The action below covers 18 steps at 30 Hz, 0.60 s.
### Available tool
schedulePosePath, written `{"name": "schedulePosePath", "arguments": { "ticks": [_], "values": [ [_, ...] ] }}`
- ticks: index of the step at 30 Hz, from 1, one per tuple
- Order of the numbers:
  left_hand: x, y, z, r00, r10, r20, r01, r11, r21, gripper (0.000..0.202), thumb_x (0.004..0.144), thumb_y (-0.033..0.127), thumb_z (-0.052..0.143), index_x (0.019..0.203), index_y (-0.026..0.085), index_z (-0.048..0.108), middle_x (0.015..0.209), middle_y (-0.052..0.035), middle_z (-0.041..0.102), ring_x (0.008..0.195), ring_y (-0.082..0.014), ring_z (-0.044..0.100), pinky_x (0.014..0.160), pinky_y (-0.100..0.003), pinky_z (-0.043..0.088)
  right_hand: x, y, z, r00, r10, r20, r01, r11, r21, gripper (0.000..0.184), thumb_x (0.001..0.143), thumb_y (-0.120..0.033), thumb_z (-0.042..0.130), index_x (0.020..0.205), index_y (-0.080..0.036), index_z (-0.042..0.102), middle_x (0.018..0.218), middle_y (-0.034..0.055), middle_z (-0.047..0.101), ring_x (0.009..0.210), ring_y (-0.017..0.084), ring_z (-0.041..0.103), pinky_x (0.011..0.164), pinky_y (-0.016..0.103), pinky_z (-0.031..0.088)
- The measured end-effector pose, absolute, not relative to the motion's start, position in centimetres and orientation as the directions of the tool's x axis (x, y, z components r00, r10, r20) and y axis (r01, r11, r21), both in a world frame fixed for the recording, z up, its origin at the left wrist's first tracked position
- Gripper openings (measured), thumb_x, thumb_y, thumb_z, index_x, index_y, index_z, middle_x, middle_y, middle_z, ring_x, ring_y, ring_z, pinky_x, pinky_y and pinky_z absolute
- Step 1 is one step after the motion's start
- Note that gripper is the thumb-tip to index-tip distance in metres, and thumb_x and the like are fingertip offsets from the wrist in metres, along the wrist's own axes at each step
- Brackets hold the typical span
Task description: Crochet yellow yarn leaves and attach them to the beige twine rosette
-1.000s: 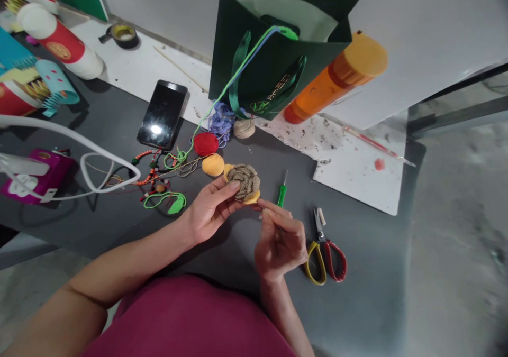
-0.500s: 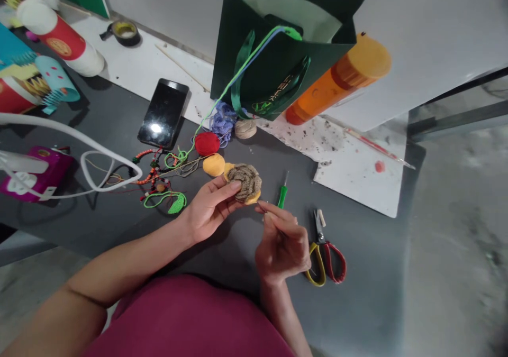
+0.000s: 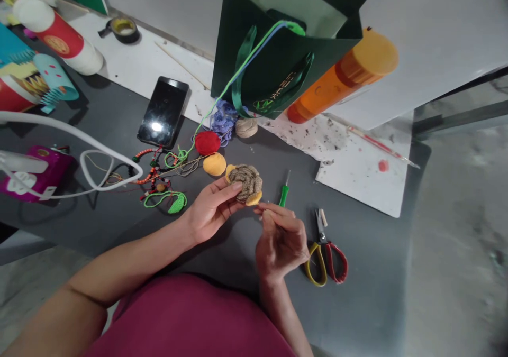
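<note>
My left hand (image 3: 214,209) grips a brown crocheted flower (image 3: 246,181) with yellow pieces along its edge, thumb on top and fingers beneath. Just below and right of the flower, my right hand (image 3: 281,238) is closed in a pinch, its fingertips close to the yellow edge. Whatever is pinched there is too small to make out. A green-handled tool (image 3: 283,193) with a thin metal shaft lies behind my right hand. Scissors (image 3: 323,248) with one yellow and one red handle lie right of that hand. A yellow yarn ball (image 3: 214,164) sits just beyond the flower.
A red yarn ball (image 3: 207,143), blue yarn (image 3: 223,120) and a beige ball (image 3: 246,127) cluster before a dark green bag (image 3: 270,61). An orange bottle (image 3: 341,79) leans beside it. Left are a phone (image 3: 163,111), beaded cords (image 3: 150,174) and a white cable (image 3: 71,126).
My right hand has shifted very slightly left, still pinched beside the flower. My left hand keeps its hold almost unmoved. The view has tilted a little.
</note>
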State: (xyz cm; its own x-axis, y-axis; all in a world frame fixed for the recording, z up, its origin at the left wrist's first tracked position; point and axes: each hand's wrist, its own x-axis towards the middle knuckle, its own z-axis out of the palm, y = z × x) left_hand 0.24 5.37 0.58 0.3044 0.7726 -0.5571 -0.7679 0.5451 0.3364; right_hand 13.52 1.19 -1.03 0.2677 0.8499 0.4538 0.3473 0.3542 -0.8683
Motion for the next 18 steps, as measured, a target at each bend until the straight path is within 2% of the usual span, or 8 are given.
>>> {"name": "schedulePosePath", "arguments": {
  "ticks": [9, 14, 18],
  "values": [
    [0.35, 5.09, 0.65, 0.303, 0.776, -0.553, -0.759, 0.547, 0.353, 0.019, 0.077, 0.015, 0.083, 0.095, 0.016, 0.076, 0.09, -0.0037, 0.079, 0.081, -0.0141, 0.072, 0.08, -0.024, 0.055, 13.36, 1.16, -1.33, 0.297, 0.845, 0.444, 0.299, 0.359, -0.884, 0.019, 0.089, -0.002, 0.064, 0.089, -0.021, 0.064, 0.088, 0.0005, 0.079, 0.075, 0.014, 0.075, 0.066, 0.03, 0.061],
    [0.33, 5.08, 0.91, 0.28, 0.797, -0.535, -0.772, 0.518, 0.368, 0.016, 0.075, 0.014, 0.084, 0.089, 0.015, 0.077, 0.085, -0.0026, 0.078, 0.076, -0.0121, 0.07, 0.078, -0.022, 0.054, 13.11, 1.03, -1.44, 0.315, 0.854, 0.414, 0.248, 0.347, -0.905, 0.019, 0.089, -0.002, 0.065, 0.089, -0.021, 0.065, 0.088, 0.0001, 0.079, 0.076, 0.013, 0.074, 0.068, 0.028, 0.061],
    [0.31, 5.08, 0.88, 0.279, 0.797, -0.536, -0.782, 0.512, 0.355, 0.018, 0.075, 0.015, 0.085, 0.091, 0.016, 0.077, 0.086, -0.0025, 0.079, 0.077, -0.0121, 0.07, 0.077, -0.022, 0.054, 12.94, 1.08, -1.35, 0.31, 0.859, 0.407, 0.243, 0.343, -0.907, 0.017, 0.09, -0.004, 0.063, 0.089, -0.021, 0.064, 0.086, 0.0006, 0.078, 0.075, 0.013, 0.074, 0.066, 0.028, 0.061]
  ]
}}
